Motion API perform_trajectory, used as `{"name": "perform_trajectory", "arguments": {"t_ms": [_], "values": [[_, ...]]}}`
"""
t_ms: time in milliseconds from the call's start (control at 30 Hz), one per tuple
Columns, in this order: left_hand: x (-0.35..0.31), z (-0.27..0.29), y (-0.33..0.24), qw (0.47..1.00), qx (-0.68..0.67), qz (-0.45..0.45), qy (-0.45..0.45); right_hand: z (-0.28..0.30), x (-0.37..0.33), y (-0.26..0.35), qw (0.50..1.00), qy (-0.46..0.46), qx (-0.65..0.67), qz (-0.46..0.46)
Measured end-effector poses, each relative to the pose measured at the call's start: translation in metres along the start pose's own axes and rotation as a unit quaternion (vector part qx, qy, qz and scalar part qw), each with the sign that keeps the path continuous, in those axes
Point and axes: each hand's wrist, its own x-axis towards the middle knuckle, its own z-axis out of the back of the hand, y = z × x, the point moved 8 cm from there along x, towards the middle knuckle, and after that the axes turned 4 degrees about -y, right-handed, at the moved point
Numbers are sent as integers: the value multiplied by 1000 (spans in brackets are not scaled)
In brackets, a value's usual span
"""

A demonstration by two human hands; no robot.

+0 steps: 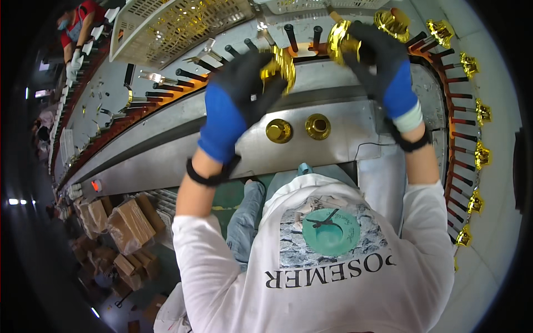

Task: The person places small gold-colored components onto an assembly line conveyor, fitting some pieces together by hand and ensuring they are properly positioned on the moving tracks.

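Observation:
My left hand (240, 94), in a black and blue glove, is closed on a shiny gold cup-shaped part (284, 65) near the conveyor's row of pegs. To the right, my right hand (378, 64), gloved alike, grips another gold cup-shaped part (338, 41) above the pegs. How the fingertips meet each part is partly hidden. Two more gold parts, a left one (279, 131) and a right one (318, 127), stand on the metal ledge (233, 150) between my forearms. Beyond my right hand, a further gold part (392, 23) sits on the line.
A curved conveyor (451, 119) with dark pegs runs round the ledge; several gold parts hang along its right side. A cream plastic basket (183, 28) of gold pieces stands at the far left. Cardboard boxes (130, 225) lie lower left. A person (83, 28) works across the line.

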Motion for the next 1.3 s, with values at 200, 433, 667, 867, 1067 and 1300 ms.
{"name": "perform_trajectory", "arguments": {"t_ms": [200,433,667,867,1067,1300], "values": [[-209,-99,116,970,-26,168,176,-141,-157,19,961,220,110,-125],[-234,-196,134,958,103,155,219,-211,-248,-6,932,326,-64,-146],[-212,-185,122,913,220,168,301,-159,-220,-13,967,219,-65,-114],[13,-70,5,993,108,-45,16,26,-16,-51,974,-109,-199,27],[144,-113,1,988,115,-34,99,19,51,-174,946,-19,-190,-262],[77,-62,21,985,122,-119,-34,6,28,-40,991,-12,-132,24]]}}
